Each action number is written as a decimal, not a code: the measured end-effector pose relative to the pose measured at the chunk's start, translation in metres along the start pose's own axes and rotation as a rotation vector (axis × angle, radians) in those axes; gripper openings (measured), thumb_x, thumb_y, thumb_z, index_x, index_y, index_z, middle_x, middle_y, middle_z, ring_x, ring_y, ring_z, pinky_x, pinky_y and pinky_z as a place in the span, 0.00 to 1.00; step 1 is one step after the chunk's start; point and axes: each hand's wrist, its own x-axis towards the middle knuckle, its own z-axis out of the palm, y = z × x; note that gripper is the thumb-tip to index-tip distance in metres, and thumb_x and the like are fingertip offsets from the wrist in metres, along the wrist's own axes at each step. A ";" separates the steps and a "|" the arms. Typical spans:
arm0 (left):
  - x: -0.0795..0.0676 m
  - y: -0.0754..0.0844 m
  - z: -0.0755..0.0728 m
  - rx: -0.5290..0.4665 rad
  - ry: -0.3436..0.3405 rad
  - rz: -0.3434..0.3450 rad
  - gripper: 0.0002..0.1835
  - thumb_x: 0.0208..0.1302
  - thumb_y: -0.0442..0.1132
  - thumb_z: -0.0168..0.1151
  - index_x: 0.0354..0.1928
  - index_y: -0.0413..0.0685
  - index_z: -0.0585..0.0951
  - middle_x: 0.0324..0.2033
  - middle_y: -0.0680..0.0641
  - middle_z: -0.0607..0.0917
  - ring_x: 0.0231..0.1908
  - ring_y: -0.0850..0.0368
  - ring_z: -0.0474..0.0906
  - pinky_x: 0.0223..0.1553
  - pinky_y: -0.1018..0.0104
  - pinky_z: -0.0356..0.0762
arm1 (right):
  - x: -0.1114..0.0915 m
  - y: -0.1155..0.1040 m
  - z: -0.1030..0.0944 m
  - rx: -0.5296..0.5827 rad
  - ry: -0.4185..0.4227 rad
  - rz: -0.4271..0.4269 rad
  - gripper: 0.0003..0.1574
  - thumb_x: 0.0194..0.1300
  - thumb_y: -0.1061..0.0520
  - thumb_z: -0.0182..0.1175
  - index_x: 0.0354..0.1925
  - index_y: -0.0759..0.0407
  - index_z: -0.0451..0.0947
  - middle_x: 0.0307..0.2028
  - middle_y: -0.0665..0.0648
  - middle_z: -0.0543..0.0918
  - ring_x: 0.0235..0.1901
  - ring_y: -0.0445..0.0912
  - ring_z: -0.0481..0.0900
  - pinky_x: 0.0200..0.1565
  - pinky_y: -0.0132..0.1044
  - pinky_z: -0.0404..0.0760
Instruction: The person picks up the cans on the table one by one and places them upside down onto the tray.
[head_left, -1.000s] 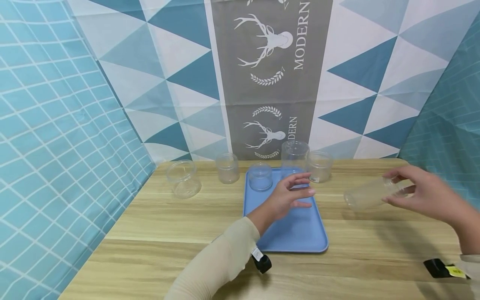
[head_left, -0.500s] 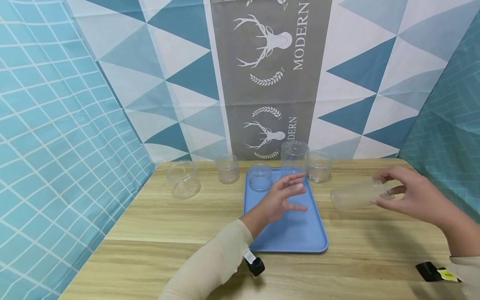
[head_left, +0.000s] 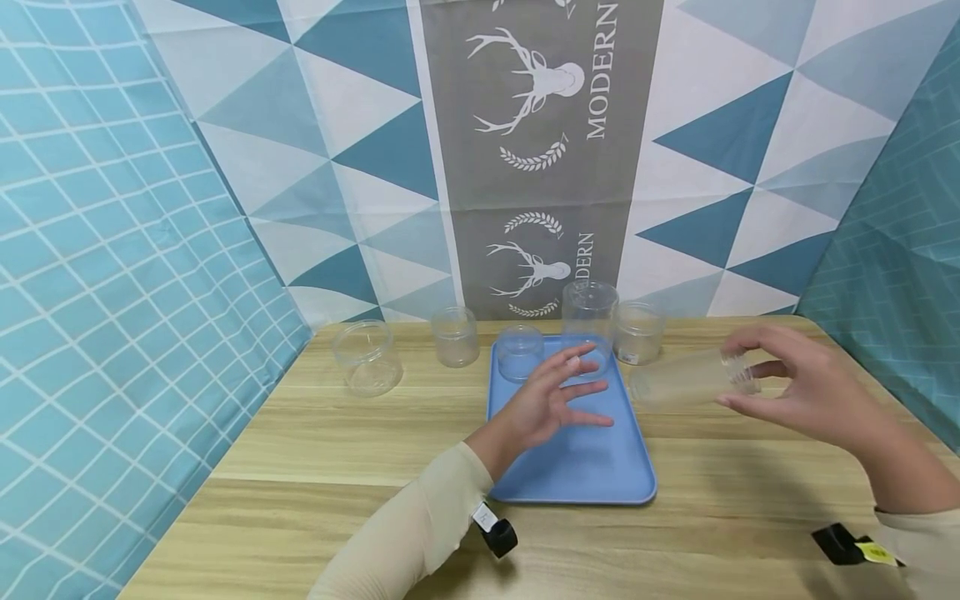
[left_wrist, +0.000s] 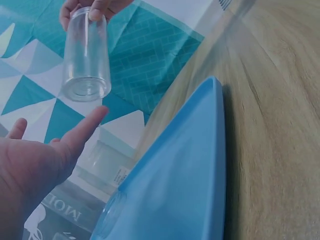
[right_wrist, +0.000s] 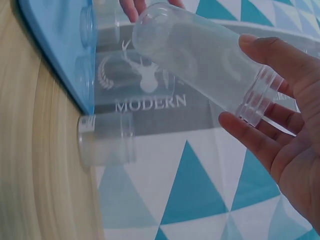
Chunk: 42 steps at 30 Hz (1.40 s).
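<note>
My right hand [head_left: 806,392] grips a tall clear plastic jar [head_left: 678,381] by its threaded neck. The jar lies nearly sideways in the air, its base pointing left near the right rim of a blue tray [head_left: 592,467]. In the right wrist view, thumb and fingers pinch the neck of this jar [right_wrist: 200,57]. Above the tray, my left hand [head_left: 540,404] hangs with fingers spread, holding nothing; a gap separates it from the jar's base in the left wrist view. On the tray's back part stand a short clear jar [head_left: 521,354] and a tall clear jar [head_left: 590,317].
Just right of the tray's back corner stands a clear jar [head_left: 639,333] with a small label. Left of the tray are another clear jar [head_left: 455,337] and a wide one [head_left: 367,358]. A patterned cloth [head_left: 540,183] hangs behind the wooden table [head_left: 337,450].
My right hand has carried the tall jar leftward, towards the tray. My left hand has drifted slightly left, its fingers now spread wider. The standing jars and tray have stayed put.
</note>
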 end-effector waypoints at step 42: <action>-0.005 -0.011 0.006 -0.071 -0.015 0.077 0.24 0.55 0.22 0.53 0.56 0.41 0.70 0.49 0.39 0.70 0.52 0.32 0.65 0.45 0.46 0.71 | 0.011 -0.003 0.034 0.096 0.047 -0.127 0.46 0.20 0.66 0.76 0.46 0.66 0.73 0.47 0.61 0.72 0.46 0.42 0.71 0.37 0.22 0.75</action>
